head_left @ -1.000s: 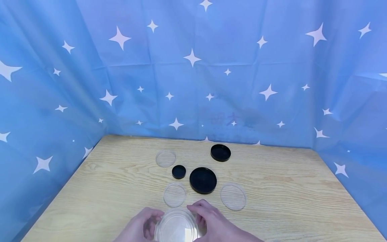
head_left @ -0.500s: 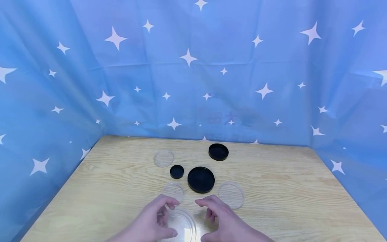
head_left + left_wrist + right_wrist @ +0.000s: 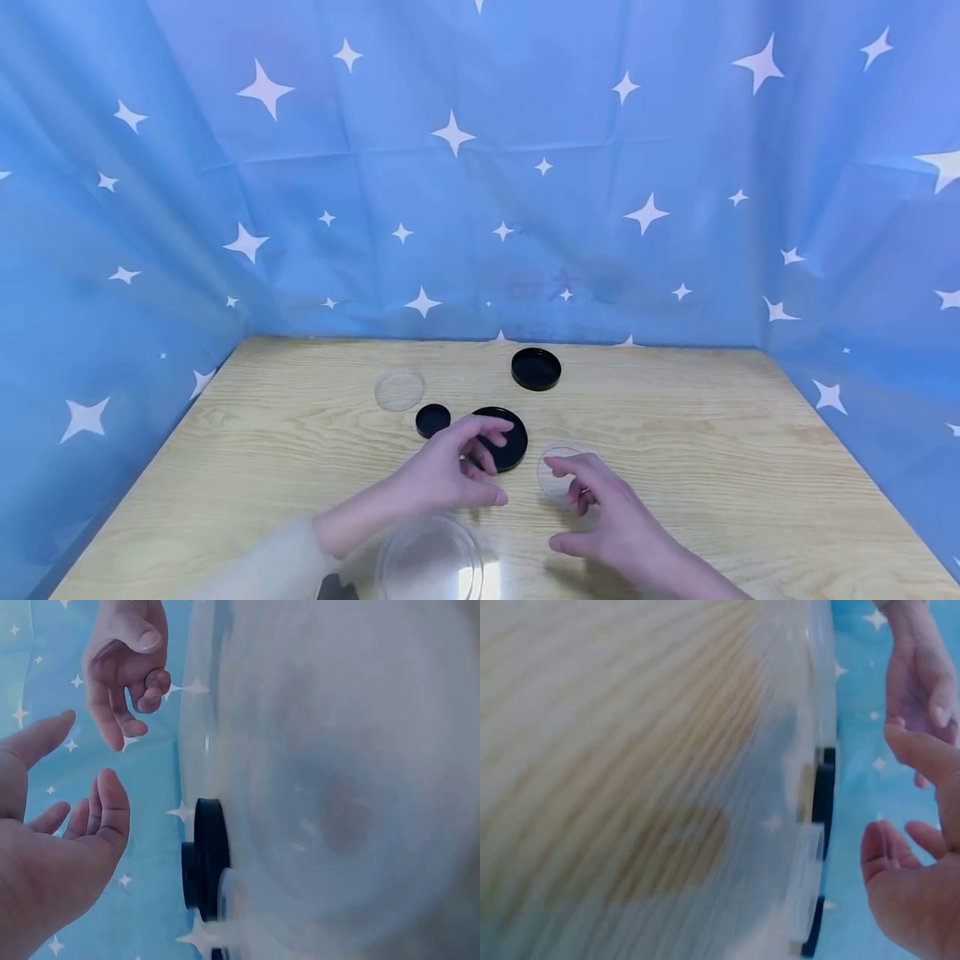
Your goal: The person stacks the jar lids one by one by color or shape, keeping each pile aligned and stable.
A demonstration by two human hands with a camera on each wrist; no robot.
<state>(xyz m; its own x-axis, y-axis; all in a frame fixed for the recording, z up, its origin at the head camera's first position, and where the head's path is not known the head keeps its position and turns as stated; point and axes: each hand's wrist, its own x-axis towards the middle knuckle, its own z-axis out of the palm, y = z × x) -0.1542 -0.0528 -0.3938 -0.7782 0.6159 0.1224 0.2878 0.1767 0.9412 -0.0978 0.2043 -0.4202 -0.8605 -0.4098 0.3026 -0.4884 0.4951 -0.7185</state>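
My left hand (image 3: pixel 453 471) holds nothing, its fingers loosely bent, and overlaps the large black round dish (image 3: pixel 510 450) in the head view. My right hand (image 3: pixel 615 521) is to its right, thumb and fingers apart and holding nothing. Its fingers overlap the right-hand clear round lid (image 3: pixel 551 479). At the near edge lies a large clear round container (image 3: pixel 427 558), below my left forearm. In the left wrist view my left hand (image 3: pixel 67 840) faces my right hand (image 3: pixel 124 667), with the clear container (image 3: pixel 337 750) close up. In the right wrist view my right hand (image 3: pixel 919 862) is likewise empty.
A small black dish (image 3: pixel 433 420) sits beside the large one, with another black dish (image 3: pixel 536 369) toward the back. At back left lies a clear lid (image 3: pixel 399 390). A starred blue curtain (image 3: pixel 480 192) borders the wooden table (image 3: pixel 712 433).
Both hands have let go of the large clear container and moved forward and to the right. My left hand and arm now hide the clear lid that lay in front of the small black dish.
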